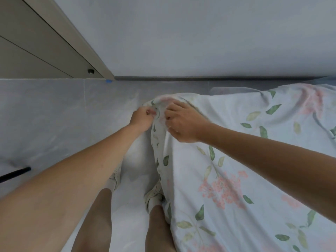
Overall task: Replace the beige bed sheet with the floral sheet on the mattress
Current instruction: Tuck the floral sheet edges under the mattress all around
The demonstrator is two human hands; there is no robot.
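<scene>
The floral sheet (236, 170) is lying spread over the mattress, filling the view from about two o'clock round to five o'clock, its pale blue cloth printed with pink blossoms and green leaves. Its near corner is bunching up at roughly twelve o'clock from the picture's middle, where both hands are meeting. The left hand (141, 118) is reaching in from seven o'clock with its fingers curled, pinching a fold of the sheet at the corner's outer side. The right hand (183, 122) is coming across from four o'clock, lying on top of the corner with its fingers bent and gripping the gathered cloth just beside the left hand. The sheet's edge is hanging down the mattress side toward six o'clock, next to the person's legs and pale shoes (154, 195), which are standing on the light tiled floor (54, 115). A grey wall (200, 33) is rising at twelve o'clock, with a beige cabinet (27, 42) at ten o'clock. Whether the beige sheet is underneath cannot be told.
</scene>
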